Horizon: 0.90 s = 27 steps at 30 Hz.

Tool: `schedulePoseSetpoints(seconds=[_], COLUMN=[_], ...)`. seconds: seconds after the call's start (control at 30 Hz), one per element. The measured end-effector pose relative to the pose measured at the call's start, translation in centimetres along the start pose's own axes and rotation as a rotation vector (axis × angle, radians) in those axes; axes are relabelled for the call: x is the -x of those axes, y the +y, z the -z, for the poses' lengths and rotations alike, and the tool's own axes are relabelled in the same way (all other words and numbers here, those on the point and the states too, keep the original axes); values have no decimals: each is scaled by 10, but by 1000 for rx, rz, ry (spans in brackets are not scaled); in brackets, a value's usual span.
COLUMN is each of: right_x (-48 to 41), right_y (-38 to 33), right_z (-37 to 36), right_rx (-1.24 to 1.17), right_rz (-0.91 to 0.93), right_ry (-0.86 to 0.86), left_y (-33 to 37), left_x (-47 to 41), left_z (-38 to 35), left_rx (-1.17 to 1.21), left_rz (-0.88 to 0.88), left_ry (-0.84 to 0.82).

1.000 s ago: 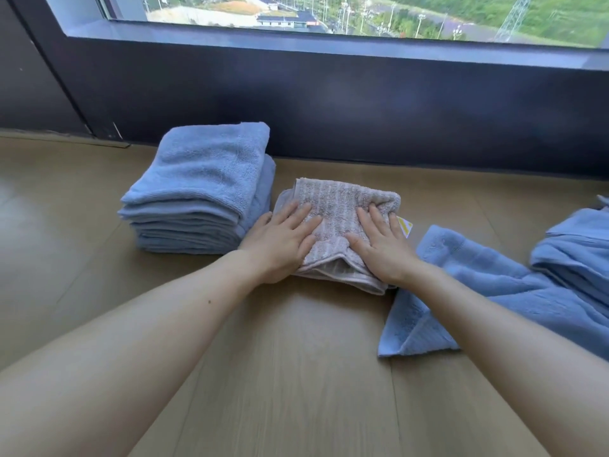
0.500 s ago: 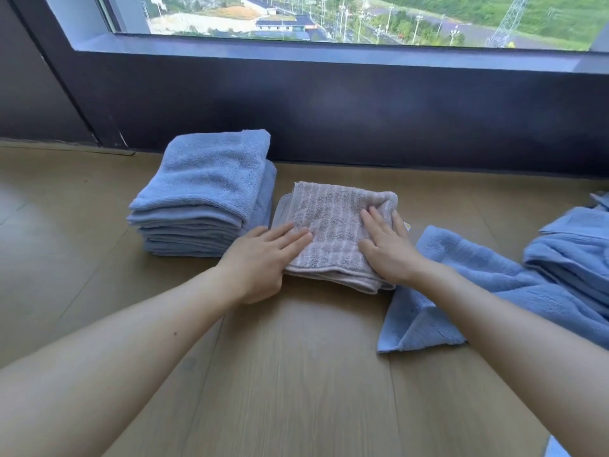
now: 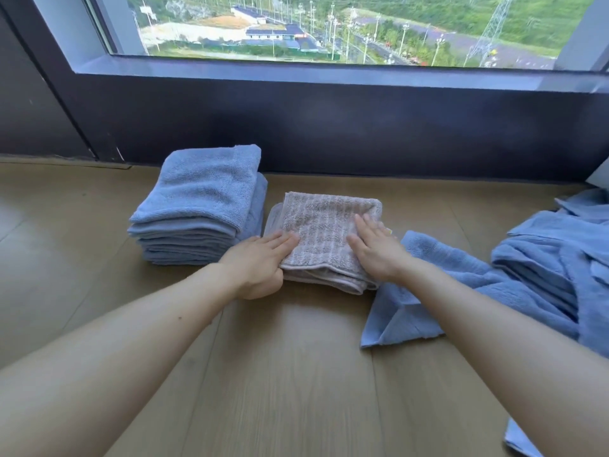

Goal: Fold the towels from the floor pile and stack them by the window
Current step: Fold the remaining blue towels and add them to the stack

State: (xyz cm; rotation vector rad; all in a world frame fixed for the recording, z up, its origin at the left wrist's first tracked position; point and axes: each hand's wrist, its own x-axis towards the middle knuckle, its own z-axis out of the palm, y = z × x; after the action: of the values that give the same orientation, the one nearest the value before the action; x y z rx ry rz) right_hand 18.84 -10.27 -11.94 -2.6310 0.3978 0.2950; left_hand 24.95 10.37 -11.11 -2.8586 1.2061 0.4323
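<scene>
A person's two bare arms reach forward over a pale wooden floor [image 3: 280,374] toward a folded grey towel [image 3: 329,225] with a ribbed stripe pattern, which lies flat on the boards below a large window [image 3: 329,28]. The left hand [image 3: 260,262] rests on the towel's near left corner, fingers straight and close together, lying flat on the cloth; its thumb is tucked out of sight under the palm, so whether it reaches under the towel's edge cannot be told. The right hand [image 3: 375,249] lies palm down on the towel's right side, fingers straight and slightly spread, pressing on the top layer without gripping it. A small yellow tag [image 3: 389,231] peeks out just beyond the right hand's fingers. Just to the left of the left hand, touching the grey towel's left edge, stands a neat stack of blue towels [image 3: 204,199], several folded layers high, close to the dark wall [image 3: 329,127] under the window. To the right of the right hand, partly under that forearm, a loose blue towel [image 3: 445,282] lies spread on the floor with one corner turned over. Farther right of it sits a rumpled heap of blue towels [image 3: 553,252], unfolded, running off the frame's right edge. Outside the glass are roads, low buildings and green slopes seen from high up.
</scene>
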Motion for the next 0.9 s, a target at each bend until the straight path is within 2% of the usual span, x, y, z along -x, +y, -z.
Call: schedulePoseSetpoints(seconds=[0.17, 0.27, 0.37, 0.43, 0.47, 0.53, 0.67, 0.8, 0.9], right_x=[49, 77, 106, 123, 129, 139, 153, 166, 180], right_y=[27, 56, 86, 101, 106, 111, 105, 72, 32], right_z=[22, 37, 45, 45, 45, 46, 67, 101, 124], right_rx=[19, 26, 33, 39, 33, 5, -75, -155, -90], right_rz=[42, 4, -42, -55, -58, -56, -8, 31, 52], right_ry=[26, 41, 49, 31, 23, 18, 85, 234, 410], left_y=[48, 97, 148, 171, 180, 188, 185, 184, 182], left_x=[14, 9, 3, 0, -1, -3, -1, 19, 49], left_z=[-4, -5, -15, -21, -20, -16, 19, 82, 128], left_rx=[54, 151, -9, -77, -37, 112, 286, 370, 372], left_rz=[-102, -160, -192, -89, -45, 8, -94, -220, -251], left_ry=[145, 241, 150, 35, 22, 93, 219, 373, 497])
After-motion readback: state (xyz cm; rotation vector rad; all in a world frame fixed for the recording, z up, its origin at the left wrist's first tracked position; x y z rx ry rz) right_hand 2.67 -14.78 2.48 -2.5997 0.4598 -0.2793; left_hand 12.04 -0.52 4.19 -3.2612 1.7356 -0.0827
